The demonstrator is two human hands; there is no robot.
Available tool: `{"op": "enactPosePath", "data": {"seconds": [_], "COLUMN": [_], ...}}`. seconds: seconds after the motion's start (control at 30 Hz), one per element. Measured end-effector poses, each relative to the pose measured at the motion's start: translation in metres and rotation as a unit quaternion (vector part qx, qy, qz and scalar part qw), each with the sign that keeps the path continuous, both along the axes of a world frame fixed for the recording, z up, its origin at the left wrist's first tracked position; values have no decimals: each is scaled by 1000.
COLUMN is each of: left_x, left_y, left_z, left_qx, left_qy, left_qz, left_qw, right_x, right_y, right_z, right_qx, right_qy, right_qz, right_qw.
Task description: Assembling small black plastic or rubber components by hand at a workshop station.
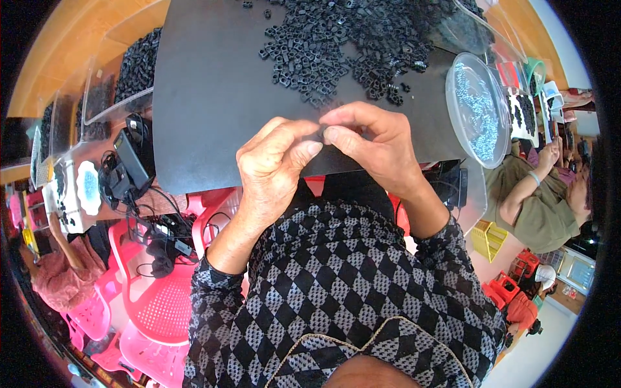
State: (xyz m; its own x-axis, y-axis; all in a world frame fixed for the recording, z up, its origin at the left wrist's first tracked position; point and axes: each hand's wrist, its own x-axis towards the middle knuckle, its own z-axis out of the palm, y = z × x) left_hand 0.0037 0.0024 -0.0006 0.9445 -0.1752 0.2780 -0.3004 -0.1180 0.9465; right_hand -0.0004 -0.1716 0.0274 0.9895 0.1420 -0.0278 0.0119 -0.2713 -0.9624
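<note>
Over the front edge of the dark table (207, 84), my two hands meet fingertip to fingertip. My left hand (272, 158) pinches a small black plastic piece (321, 134) between thumb and index finger. From the other side my right hand (378, 142) grips the same piece, its thumb and index finger closed on it. Fingers cover most of the piece, so its exact shape is hidden. Just beyond my hands lies a large heap of small black plastic parts (310, 55). To the right stands a round clear dish (455, 123) holding many tiny bluish metal pieces.
Clear bins of black parts (137, 64) stand at the left, near a black power adapter (132, 158) with tangled cables. Pink chairs (162, 310) fill the lower left. Another person (537, 200) sits at the right, one (68, 271) at the left. A yellow basket (488, 240) is at the right.
</note>
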Motion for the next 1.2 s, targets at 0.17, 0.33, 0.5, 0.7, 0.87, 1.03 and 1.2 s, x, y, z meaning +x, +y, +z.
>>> {"op": "enactPosePath", "data": {"seconds": [0.17,0.33,0.5,0.7,0.87,1.03,1.2], "left_x": [-3,-1,0,-1,-1,0,-2], "left_y": [-2,2,4,3,5,7,6], "left_z": [-5,-4,-5,-2,-3,-2,-2], "left_qx": [-13,-1,20,48,68,79,40], "left_qy": [28,17,-2,-5,4,-19,20], "left_qz": [10,-1,-22,-21,-26,-38,-26], "left_qw": [999,1000,1000,999,997,996,999], "right_x": [0,1,3,10,13,14,13], "right_y": [-2,-1,1,-6,-5,-7,-6], "right_z": [0,-2,3,-1,-5,-7,-4], "right_qx": [-30,-30,-58,-131,-147,-154,-153], "right_qy": [-18,-46,-56,-187,-229,-244,-251], "right_qz": [10,15,35,90,95,107,98], "right_qw": [999,998,996,969,958,951,951]}}
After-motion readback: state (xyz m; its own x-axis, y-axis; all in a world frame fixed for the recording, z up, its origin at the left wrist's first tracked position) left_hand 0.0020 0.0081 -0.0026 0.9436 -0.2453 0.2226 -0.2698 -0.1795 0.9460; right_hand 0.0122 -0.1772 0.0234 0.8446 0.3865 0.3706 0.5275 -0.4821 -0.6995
